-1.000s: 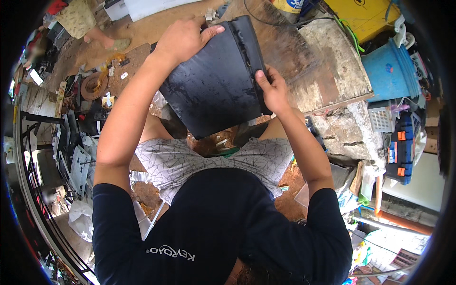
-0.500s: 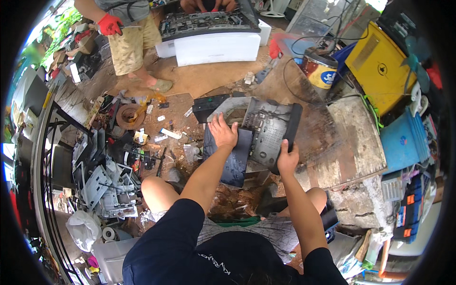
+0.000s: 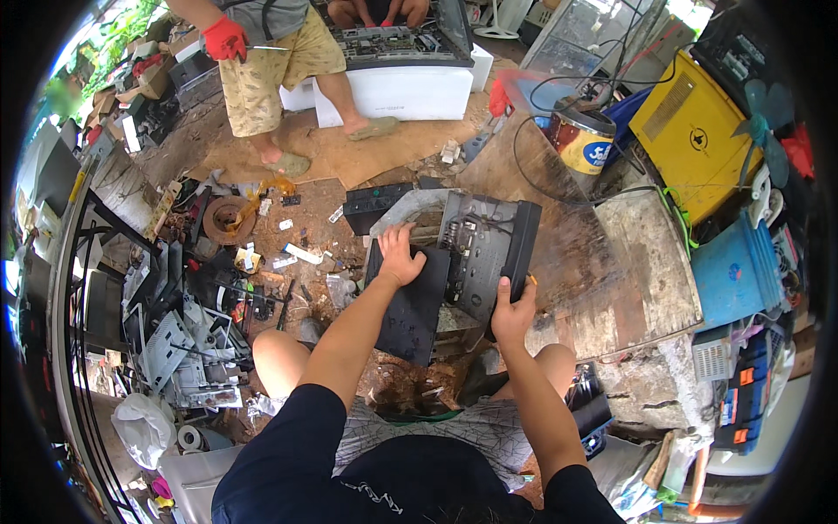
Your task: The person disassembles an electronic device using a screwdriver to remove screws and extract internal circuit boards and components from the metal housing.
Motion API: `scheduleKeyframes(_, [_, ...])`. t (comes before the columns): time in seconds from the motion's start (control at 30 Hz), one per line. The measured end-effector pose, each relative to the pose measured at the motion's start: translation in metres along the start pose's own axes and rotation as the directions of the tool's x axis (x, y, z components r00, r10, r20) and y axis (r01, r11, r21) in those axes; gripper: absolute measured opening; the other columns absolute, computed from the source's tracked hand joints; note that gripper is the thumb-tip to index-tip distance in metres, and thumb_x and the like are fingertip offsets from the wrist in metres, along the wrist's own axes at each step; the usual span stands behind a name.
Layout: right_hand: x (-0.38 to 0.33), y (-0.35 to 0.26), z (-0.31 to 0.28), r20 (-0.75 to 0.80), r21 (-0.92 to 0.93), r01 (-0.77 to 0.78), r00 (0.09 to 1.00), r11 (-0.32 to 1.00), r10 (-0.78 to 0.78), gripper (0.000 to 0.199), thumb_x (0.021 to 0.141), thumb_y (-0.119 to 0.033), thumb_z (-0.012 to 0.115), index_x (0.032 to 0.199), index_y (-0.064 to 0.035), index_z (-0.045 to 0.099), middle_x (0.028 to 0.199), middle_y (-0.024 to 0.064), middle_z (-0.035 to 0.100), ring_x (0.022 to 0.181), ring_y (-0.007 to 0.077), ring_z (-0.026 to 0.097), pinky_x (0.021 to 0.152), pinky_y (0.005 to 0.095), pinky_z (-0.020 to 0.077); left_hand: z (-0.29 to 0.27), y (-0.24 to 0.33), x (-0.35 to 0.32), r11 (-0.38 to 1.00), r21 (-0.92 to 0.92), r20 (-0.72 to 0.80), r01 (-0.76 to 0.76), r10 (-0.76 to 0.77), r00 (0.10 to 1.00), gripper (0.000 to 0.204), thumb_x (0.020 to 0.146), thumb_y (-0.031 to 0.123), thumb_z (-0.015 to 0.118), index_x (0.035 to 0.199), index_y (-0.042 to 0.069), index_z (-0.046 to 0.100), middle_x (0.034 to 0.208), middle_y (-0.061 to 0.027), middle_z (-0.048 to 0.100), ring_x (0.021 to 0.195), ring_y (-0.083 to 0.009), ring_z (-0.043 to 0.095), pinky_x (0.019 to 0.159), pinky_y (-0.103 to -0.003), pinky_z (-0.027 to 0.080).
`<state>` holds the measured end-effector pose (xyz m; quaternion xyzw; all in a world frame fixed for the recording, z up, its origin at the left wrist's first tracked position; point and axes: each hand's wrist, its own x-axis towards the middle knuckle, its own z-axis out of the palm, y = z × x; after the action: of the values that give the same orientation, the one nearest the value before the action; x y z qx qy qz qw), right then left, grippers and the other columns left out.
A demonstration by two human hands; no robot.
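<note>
A flat electronics case stands partly opened between my knees. Its grey metal chassis [image 3: 485, 249], with a dark edge piece along the right, shows perforated sheet and small parts inside. My right hand [image 3: 513, 313] grips the chassis at its lower right edge, thumb on the near face. A small orange tip shows beside those fingers; what it belongs to is hidden. Left of the chassis leans a dark flat panel [image 3: 412, 306]. My left hand [image 3: 399, 256] lies on the panel's upper part with fingers stretched out. Behind the panel sits a black box-shaped piece [image 3: 375, 208].
Scrap parts [image 3: 196, 349] pile up on the left. A wooden board [image 3: 642, 262] lies to the right, near a yellow case [image 3: 698, 127] and blue container [image 3: 738, 266]. A person with a red glove [image 3: 226, 39] holds a thin tool; another works at a large opened panel [image 3: 397, 45].
The chassis and dark panel have shifted slightly left in view, and both hands with them. The standing person has moved right, and a second foot now shows.
</note>
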<state>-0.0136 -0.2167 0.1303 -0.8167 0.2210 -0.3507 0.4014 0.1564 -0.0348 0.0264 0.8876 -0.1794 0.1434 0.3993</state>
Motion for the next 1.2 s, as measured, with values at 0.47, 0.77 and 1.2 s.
scheduleKeyframes(0.47, [-0.002, 0.023, -0.005, -0.066, 0.077, 0.021, 0.998, 0.997, -0.016, 0.045, 0.092, -0.033, 0.064, 0.115, 0.0046, 0.053, 0.099, 0.0196, 0.063, 0.09, 0.0286, 0.061, 0.084, 0.0375, 0.0459, -0.057, 0.034, 0.052, 0.934, 0.256, 0.732, -0.248, -0.02, 0.681, 0.08, 0.078, 0.073, 0.053, 0.122, 0.007, 0.061, 0.12, -0.0211, 0.061, 0.114, -0.0352, 0.057, 0.097, -0.046, 0.043])
scheduleKeyframes(0.77, [-0.02, -0.049, -0.115, 0.23, -0.276, -0.179, 0.941, 0.944, 0.246, 0.049, 0.092, -0.036, 0.062, 0.124, -0.0006, 0.051, 0.109, 0.0226, 0.064, 0.099, 0.0307, 0.063, 0.084, 0.0372, 0.0479, -0.232, 0.138, -0.006, 0.862, 0.001, 0.659, -0.506, 0.38, 0.649, 0.062, 0.065, 0.059, 0.076, 0.091, 0.006, 0.06, 0.081, -0.0149, 0.065, 0.08, -0.0382, 0.064, 0.068, -0.046, 0.049])
scheduleKeyframes(1.2, [-0.016, -0.036, -0.074, 0.345, -0.305, 0.203, 0.934, 0.93, -0.091, 0.056, 0.089, -0.041, 0.061, 0.123, 0.0023, 0.053, 0.109, 0.0285, 0.063, 0.1, 0.0445, 0.06, 0.085, 0.0474, 0.0469, -0.403, 0.072, -0.099, 0.911, 0.41, -0.137, -0.04, 0.105, 0.985, 0.058, 0.058, 0.037, 0.082, 0.091, 0.0, 0.053, 0.08, -0.0198, 0.059, 0.082, -0.0412, 0.058, 0.075, -0.045, 0.046])
